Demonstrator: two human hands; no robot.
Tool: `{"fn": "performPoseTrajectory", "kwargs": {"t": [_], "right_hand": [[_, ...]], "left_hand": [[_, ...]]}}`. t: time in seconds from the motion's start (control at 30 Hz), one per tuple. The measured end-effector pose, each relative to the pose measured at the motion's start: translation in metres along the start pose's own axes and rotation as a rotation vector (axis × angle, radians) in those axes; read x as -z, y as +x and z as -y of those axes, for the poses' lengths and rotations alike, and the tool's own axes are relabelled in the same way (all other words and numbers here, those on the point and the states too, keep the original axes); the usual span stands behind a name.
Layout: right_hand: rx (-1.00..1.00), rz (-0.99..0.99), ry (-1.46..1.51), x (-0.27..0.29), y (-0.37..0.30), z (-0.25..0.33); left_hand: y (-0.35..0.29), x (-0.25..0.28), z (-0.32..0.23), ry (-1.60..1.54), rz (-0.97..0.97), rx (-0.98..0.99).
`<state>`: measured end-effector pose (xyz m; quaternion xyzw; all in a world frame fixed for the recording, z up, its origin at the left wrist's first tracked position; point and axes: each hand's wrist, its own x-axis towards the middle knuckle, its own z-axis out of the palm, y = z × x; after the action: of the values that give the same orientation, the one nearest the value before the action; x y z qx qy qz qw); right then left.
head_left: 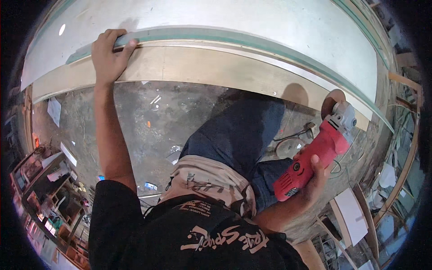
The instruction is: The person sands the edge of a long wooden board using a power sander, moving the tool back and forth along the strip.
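Observation:
My right hand [315, 168] is wrapped round the red body of an angle grinder [310, 157], held at the right side. The grinder's brown disc [332, 102] is up by the right end of a long wooden board [225, 67], seemingly near its edge; whether it touches cannot be made out. My left hand [110, 56] grips a long greenish strip [189, 33] near its left end, fingers over the far side and thumb on the near side. That strip lies lengthwise along the board, beside a white panel [252, 15].
Wood offcuts and a white piece [351, 216] lie at the lower right. A wooden rack [54, 202] with clutter stands at the left. Scraps and a blue packet [150, 186] are on the grey floor [135, 121]. A cord with a plug [310, 129] lies below the board.

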<state>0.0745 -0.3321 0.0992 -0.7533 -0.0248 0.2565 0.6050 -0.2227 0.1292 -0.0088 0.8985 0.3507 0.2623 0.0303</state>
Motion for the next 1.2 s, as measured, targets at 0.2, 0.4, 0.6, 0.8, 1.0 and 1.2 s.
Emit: {"fn": "performPoseTrajectory", "kwargs": {"t": [0.2, 0.4, 0.6, 0.8, 1.0, 1.2], "right_hand": [[-0.015, 0.040, -0.053, -0.002, 0.002, 0.003], [0.038, 0.020, -0.145, -0.013, -0.003, 0.010], [-0.024, 0.167, -0.042, -0.050, -0.015, 0.012], [-0.041, 0.454, -0.150, -0.086, -0.016, 0.002], [0.016, 0.579, -0.158, -0.121, -0.018, -0.006], [0.066, 0.626, -0.183, -0.135, -0.017, -0.013]], "left_hand": [[0.010, -0.006, -0.001, -0.030, -0.075, -0.107], [0.004, -0.007, -0.033, -0.091, -0.093, -0.126], [0.005, -0.017, -0.084, -0.198, -0.010, -0.061], [-0.016, -0.013, -0.090, -0.284, 0.146, -0.120], [-0.017, -0.022, -0.088, -0.170, -0.057, -0.236], [-0.015, -0.023, -0.084, -0.291, -0.128, -0.191]]}}
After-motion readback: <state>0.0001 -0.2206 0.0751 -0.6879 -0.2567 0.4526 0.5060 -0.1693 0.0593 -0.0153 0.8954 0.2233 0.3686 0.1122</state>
